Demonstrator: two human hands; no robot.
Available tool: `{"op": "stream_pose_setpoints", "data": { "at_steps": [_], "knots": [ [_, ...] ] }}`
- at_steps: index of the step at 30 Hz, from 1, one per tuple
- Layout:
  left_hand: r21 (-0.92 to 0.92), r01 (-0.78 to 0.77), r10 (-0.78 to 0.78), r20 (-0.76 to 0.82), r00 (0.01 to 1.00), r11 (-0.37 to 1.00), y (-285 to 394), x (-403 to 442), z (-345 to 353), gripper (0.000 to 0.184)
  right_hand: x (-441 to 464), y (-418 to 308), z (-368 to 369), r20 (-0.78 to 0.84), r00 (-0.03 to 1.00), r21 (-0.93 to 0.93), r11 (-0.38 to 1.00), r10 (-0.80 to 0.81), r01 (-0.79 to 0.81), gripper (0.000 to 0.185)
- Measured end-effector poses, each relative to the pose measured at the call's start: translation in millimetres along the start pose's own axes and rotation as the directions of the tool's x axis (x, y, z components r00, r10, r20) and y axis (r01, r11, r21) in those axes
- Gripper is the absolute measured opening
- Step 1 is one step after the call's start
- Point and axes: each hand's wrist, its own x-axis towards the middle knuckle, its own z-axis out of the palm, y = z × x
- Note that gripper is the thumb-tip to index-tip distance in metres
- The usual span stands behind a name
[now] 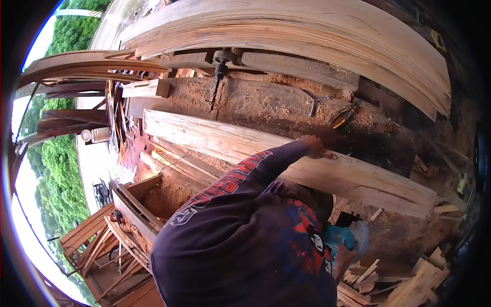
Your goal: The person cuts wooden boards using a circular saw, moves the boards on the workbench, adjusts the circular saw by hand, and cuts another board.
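Observation:
A long pale wooden board [368, 176] runs diagonally across the middle of the head view. My left hand [312, 146] grips its far edge, with part of the hand over the top face; some fingers are hard to make out. My left sleeve, dark with red lettering, crosses the board. Lower right, beside my torso, my right hand [343, 260] is closed on a teal power tool [343, 238]. A dark part and a pale translucent round part show on the tool; its exact kind is unclear. The tool is apart from the board's top face.
Wide stacked planks [307, 36] lie beyond the board. A drill with a long bit [220, 71], a small metal tool [313, 103] and yellow-black pliers [343, 115] rest on the shaving-strewn bench [261, 100]. Wood offcuts [419, 279] pile at lower right. A wooden frame [135, 204] stands at left.

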Motion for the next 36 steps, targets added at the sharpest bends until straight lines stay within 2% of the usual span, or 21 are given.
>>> {"op": "stream_pose_setpoints", "data": {
  "at_steps": [3,4,5,6,7,9,10,11,13,15,16,17,18,19,21,25,28,30,34,35,36],
  "knots": [
    [0.062,0.058,-0.063,0.074,0.995,0.996,-4.6,24.4,11.7,0.101,-16.2,-25.2,5.7,0.007,1.000,0.037,0.999,-0.005,0.005,0.036],
    [0.087,0.035,-0.039,0.038,0.999,0.996,-7.4,28.7,14.1,0.101,-26.0,-42.9,1.4,0.020,1.000,-0.001,1.000,0.023,-0.023,0.035],
    [0.123,0.044,-0.056,0.095,0.994,0.991,-9.7,36.9,13.6,0.112,-34.7,-61.0,-1.9,0.032,0.998,-0.040,0.998,0.052,-0.051,0.034],
    [0.178,-0.040,0.005,0.189,0.982,0.983,-9.2,42.3,12.2,0.102,-43.6,-78.1,-3.9,0.022,0.997,-0.013,0.997,-0.078,0.079,0.031],
    [0.171,-0.076,0.048,0.159,0.986,0.982,-10.1,41.1,13.4,0.092,-44.1,-78.7,-1.7,-0.029,0.994,-0.036,0.994,-0.106,0.105,0.031],
    [0.190,-0.110,0.099,0.068,0.993,0.976,-16.4,45.9,17.8,0.080,-51.7,-93.7,-10.5,0.006,0.998,-0.090,0.994,-0.069,0.069,0.029],
    [0.218,-0.067,0.051,0.078,0.996,0.974,-0.3,29.0,0.4,0.083,-48.6,-89.2,-7.2,-0.023,0.995,-0.086,0.992,-0.092,0.090,0.028],
    [0.203,-0.186,0.213,-0.119,0.970,0.961,-25.6,37.5,17.9,0.081,-46.3,-86.0,-4.2,-0.062,0.988,-0.070,0.988,-0.143,0.139,0.031],
    [0.232,-0.176,0.191,-0.044,0.981,0.957,-1.5,2.9,2.2,0.080,-45.1,-93.3,-5.3,-0.062,0.985,-0.035,0.986,-0.163,0.161,0.032],
    [0.278,-0.332,0.387,-0.175,0.905,0.902,1.2,-17.0,2.6,0.081,-38.2,-95.4,-10.3,-0.022,0.995,-0.037,0.994,-0.102,0.101,0.031],
    [0.294,-0.345,0.403,-0.168,0.900,0.892,-2.5,-17.3,6.0,0.081,-36.1,-96.3,-10.8,0.025,0.999,-0.048,0.998,-0.048,0.049,0.031],
    [0.382,-0.257,0.344,-0.180,0.922,0.888,-9.4,-10.2,16.0,0.086,-34.6,-95.5,-9.8,0.009,0.999,-0.034,0.998,-0.044,0.045,0.031],
    [0.460,-0.164,0.283,-0.203,0.937,0.872,-13.6,-3.0,25.2,0.092,-31.2,-92.8,-9.8,-0.019,0.992,-0.028,0.992,-0.123,0.123,0.030],
    [0.463,-0.176,0.296,-0.201,0.934,0.869,-13.3,1.1,30.5,0.092,-26.6,-89.3,-11.9,-0.044,0.979,-0.029,0.979,-0.201,0.200,0.029],
    [0.398,-0.050,0.133,-0.183,0.974,0.916,-14.4,3.5,44.0,0.101,-16.9,-78.4,-20.5,-0.029,0.972,-0.073,0.971,-0.232,0.229,0.028],
    [0.410,-0.088,0.207,-0.257,0.944,0.908,-35.4,10.5,55.6,0.104,0.5,-77.0,-65.9,0.078,0.959,-0.136,0.950,-0.271,0.280,0.030],
    [0.434,-0.059,0.234,-0.362,0.902,0.899,-34.5,14.1,63.6,0.102,15.3,-67.0,-111.3,0.036,0.956,-0.130,0.947,-0.292,0.294,0.031],
    [0.431,-0.064,0.269,-0.433,0.860,0.900,-42.3,22.0,71.4,0.099,36.2,-47.5,-141.9,0.013,0.960,-0.096,0.955,-0.280,0.279,0.031],
    [0.360,0.155,0.091,-0.582,0.808,0.920,-23.2,35.7,93.7,0.095,72.6,-24.8,-202.9,-0.031,0.977,-0.084,0.975,-0.210,0.207,0.029],
    [0.350,0.156,0.085,-0.583,0.808,0.924,-8.7,38.2,99.4,0.095,82.6,-23.2,-219.4,-0.046,0.981,-0.096,0.978,-0.189,0.184,0.028],
    [0.317,0.159,0.083,-0.631,0.771,0.935,6.0,41.1,105.2,0.097,95.5,-13.1,-230.1,-0.034,0.992,0.033,0.992,-0.121,0.122,0.023]
  ]
}}
